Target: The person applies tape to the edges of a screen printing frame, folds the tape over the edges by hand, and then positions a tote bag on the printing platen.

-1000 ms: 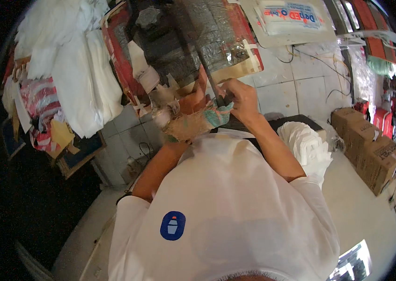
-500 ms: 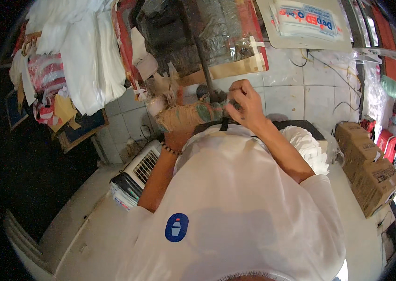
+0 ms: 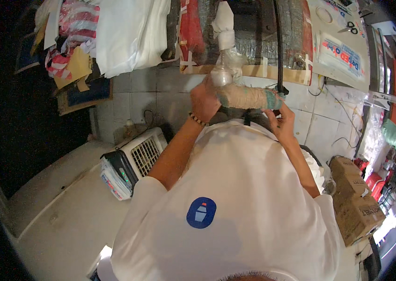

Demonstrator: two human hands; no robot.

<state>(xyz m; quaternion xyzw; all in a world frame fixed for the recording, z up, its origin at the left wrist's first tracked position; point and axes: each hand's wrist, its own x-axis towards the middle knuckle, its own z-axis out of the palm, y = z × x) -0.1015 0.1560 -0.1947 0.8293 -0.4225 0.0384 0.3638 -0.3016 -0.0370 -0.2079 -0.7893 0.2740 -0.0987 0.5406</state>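
Note:
A brown, fibrous wrapped roll point(image 3: 247, 97) with green patches at its ends lies level in front of my chest. My left hand point(image 3: 205, 100), with a beaded bracelet at the wrist, is closed at the roll's left end; its fingertips are partly hidden. At the other end, the bent fingers of my right hand point(image 3: 281, 124) close on the green part from below. Just beyond my left hand is a bundle in clear plastic point(image 3: 228, 68), joined to or touching a white wrapped piece point(image 3: 223, 23).
A worktable edge point(image 3: 254, 70) with red and tan tape runs ahead. White sheets point(image 3: 132, 37) hang at the left. Scissors point(image 3: 351, 28) lie on a board at the far right. A grilled box point(image 3: 146, 150) stands left; cardboard boxes point(image 3: 355, 196) are at right.
The view has shifted, so the table and sheets sit further right. My right hand has come down from above the roll to its right end. The roll now lies more level.

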